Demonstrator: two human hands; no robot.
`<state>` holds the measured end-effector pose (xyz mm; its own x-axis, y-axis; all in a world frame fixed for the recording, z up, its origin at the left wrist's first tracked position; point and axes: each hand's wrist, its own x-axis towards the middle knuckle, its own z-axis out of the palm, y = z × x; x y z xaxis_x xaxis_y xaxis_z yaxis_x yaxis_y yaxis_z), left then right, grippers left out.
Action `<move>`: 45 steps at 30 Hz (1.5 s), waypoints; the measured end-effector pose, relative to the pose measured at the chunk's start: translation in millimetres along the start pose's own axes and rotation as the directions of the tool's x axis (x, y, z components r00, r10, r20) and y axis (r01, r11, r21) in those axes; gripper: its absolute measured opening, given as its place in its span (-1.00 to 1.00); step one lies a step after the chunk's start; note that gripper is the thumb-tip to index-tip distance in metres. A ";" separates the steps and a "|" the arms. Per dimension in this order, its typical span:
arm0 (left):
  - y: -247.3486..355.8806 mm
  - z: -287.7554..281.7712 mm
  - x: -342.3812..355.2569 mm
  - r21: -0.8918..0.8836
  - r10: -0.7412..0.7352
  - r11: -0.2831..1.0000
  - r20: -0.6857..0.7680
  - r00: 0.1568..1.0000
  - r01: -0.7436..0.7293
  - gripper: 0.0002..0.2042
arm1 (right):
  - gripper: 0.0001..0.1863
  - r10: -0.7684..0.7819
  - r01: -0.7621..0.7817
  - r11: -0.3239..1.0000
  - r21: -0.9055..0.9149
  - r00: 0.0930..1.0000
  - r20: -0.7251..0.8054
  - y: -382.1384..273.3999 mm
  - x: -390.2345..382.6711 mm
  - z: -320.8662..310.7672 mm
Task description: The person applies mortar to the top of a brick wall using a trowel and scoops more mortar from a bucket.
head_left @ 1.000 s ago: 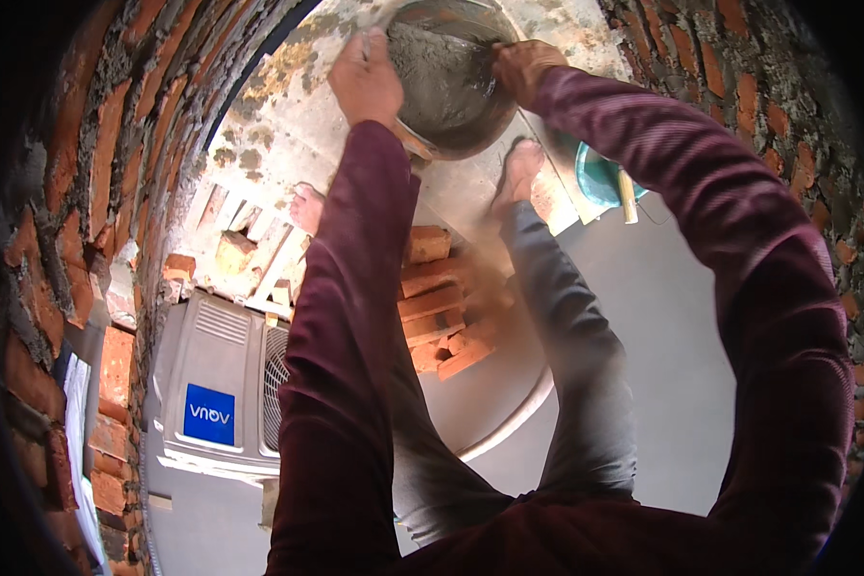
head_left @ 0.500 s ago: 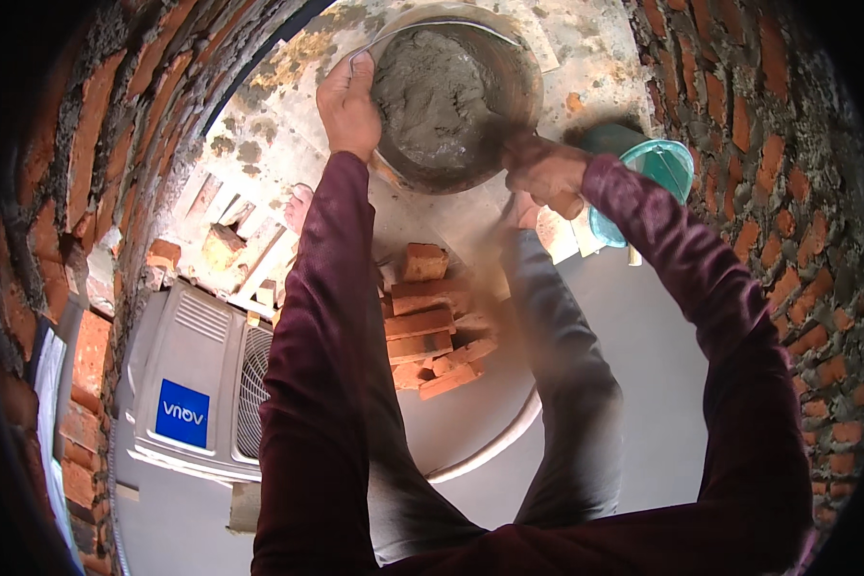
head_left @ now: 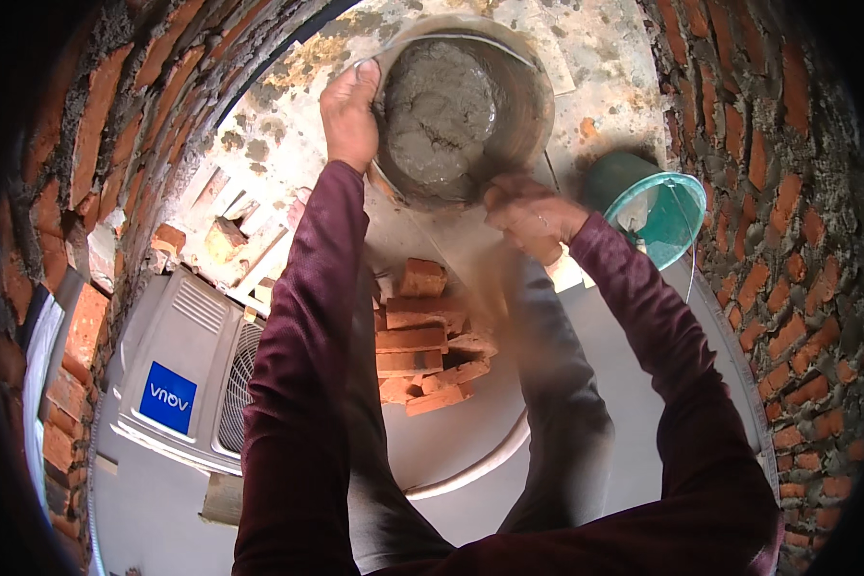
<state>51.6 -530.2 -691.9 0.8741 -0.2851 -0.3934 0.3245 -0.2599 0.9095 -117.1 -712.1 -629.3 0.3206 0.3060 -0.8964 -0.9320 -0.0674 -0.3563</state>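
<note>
I see a round metal pan [head_left: 470, 106] of grey mortar [head_left: 437, 110] ahead of me at the top of the view, mouth tilted up toward the camera; being round, it has no clear long axis. My left hand [head_left: 348, 110] has its fingers clamped over the pan's left rim. My right hand [head_left: 530, 216] is at the lower rim, blurred; I cannot tell how its fingers stand. Below lies a stack of red bricks [head_left: 427, 341] on a pale round slab [head_left: 470, 451]. A teal bucket [head_left: 658, 206] lies right. A curved brick wall [head_left: 768, 240] rings the space; a white ribbed unit [head_left: 187, 370] is at left.
</note>
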 end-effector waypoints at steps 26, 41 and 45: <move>-20.2 51.7 -63.7 0.004 -0.173 0.985 0.006 0.985 0.173 -0.61 | -0.60 -0.024 0.011 0.999 -0.045 0.955 -0.297 -2.2 -107.9 8.5; 26.8 61.2 -42.7 0.234 0.021 0.972 -0.034 0.999 -0.012 -0.63 | -0.59 -0.169 0.128 0.338 -0.932 0.983 0.074 9.3 -51.2 -69.9; 40.4 49.9 -30.1 0.257 0.027 0.966 0.047 0.999 -0.038 -0.61 | -0.60 -0.262 0.181 0.287 -0.941 0.959 0.105 -36.5 -42.9 -40.4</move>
<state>20.3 -578.1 -650.0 0.8644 -0.3352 -0.3747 0.1874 -0.4768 0.8588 -90.0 -761.1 -588.5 0.5339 0.4109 -0.7390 -0.0501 -0.8571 -0.5127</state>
